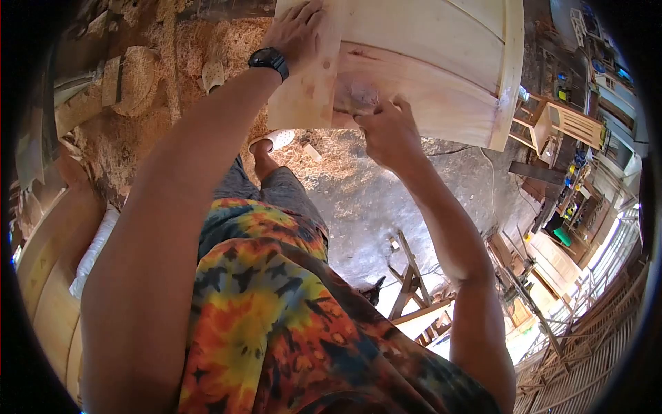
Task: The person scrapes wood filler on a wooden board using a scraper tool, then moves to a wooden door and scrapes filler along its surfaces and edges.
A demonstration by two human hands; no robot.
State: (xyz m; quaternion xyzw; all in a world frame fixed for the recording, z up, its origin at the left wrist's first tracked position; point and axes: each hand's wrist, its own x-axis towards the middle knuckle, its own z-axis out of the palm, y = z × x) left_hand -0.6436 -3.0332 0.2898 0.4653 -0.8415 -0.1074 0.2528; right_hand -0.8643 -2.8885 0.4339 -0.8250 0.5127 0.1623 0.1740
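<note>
A pale wooden panel (427,90) made of boards, with a lighter end board (303,96), lies at the top of the view. My left hand (296,33), below a black wristwatch, rests flat on the end board with its fingers stretched out. At the panel's near edge my right hand (392,134) is closed, its fingers curled and its thumb side against the wood. What it pinches, if anything, is hidden. Just beyond its fingers is a shiny, darker patch (362,95) on the board; I cannot tell whether it is wet or a thin clear film.
Wood shavings (331,165) and a small wood offcut (312,152) cover the floor near my foot in a white clog (281,140). A wooden chair (558,124) stands at the right. Wooden trestle-like pieces (414,276) stand below my right arm. Curved timber (52,276) is at the left.
</note>
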